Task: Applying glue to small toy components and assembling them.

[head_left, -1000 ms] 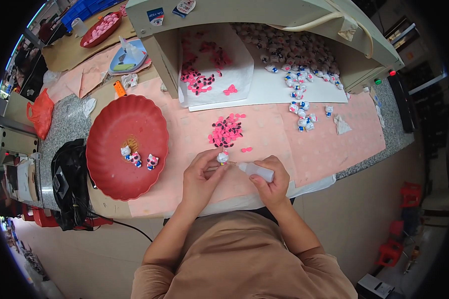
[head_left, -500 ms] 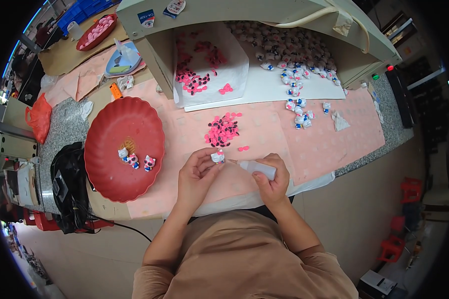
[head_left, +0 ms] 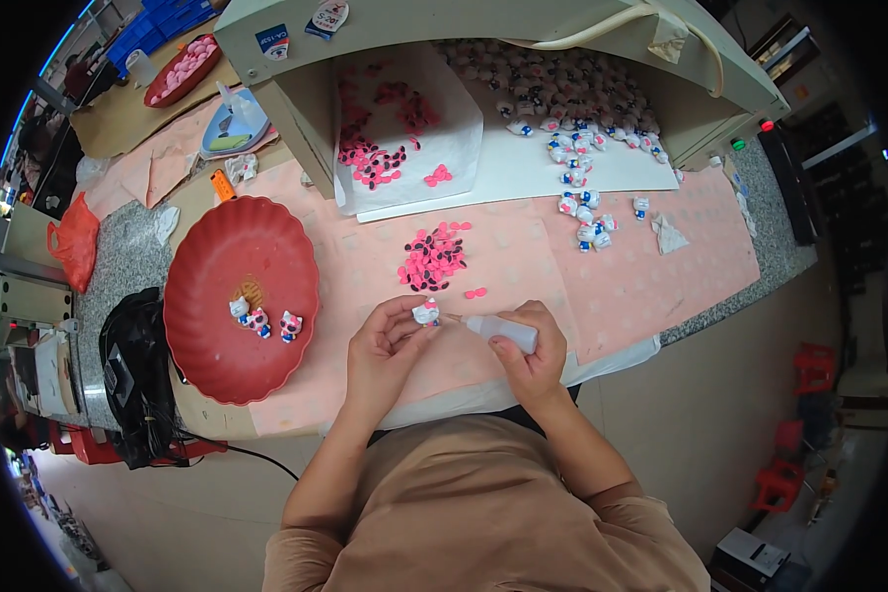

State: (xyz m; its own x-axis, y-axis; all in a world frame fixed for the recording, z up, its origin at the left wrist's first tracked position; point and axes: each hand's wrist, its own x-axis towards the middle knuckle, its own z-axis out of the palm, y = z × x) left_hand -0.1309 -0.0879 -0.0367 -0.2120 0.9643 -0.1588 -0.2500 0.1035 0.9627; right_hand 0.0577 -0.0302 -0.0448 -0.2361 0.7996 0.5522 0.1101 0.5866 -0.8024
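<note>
A small white cat figurine (head_left: 425,314) with pink and blue marks is pinched between the thumb and fingers of my left hand (head_left: 380,347). My right hand (head_left: 537,357) grips a translucent squeeze bottle (head_left: 508,333), tilted with its thin nozzle pointing left at the figurine. Whether the tip touches the figurine is too small to tell. Just beyond my hands lies a pile of pink and dark oval pieces (head_left: 431,259), with a few pink ones (head_left: 476,293) apart from it. To the left, a red scalloped bowl (head_left: 207,340) holds three similar figurines (head_left: 257,322).
Under a grey metal housing (head_left: 562,74), a white sheet (head_left: 454,178) bears more pink pieces beside many heaped figurines (head_left: 562,99). Several figurines (head_left: 587,222) and a crumpled tissue (head_left: 670,235) lie at right. A black bag (head_left: 133,380) hangs at the table's left edge.
The whole view has shifted slightly, moving the scene a little to the left. Both hands keep their hold on the figurine and the bottle, with almost no other movement.
</note>
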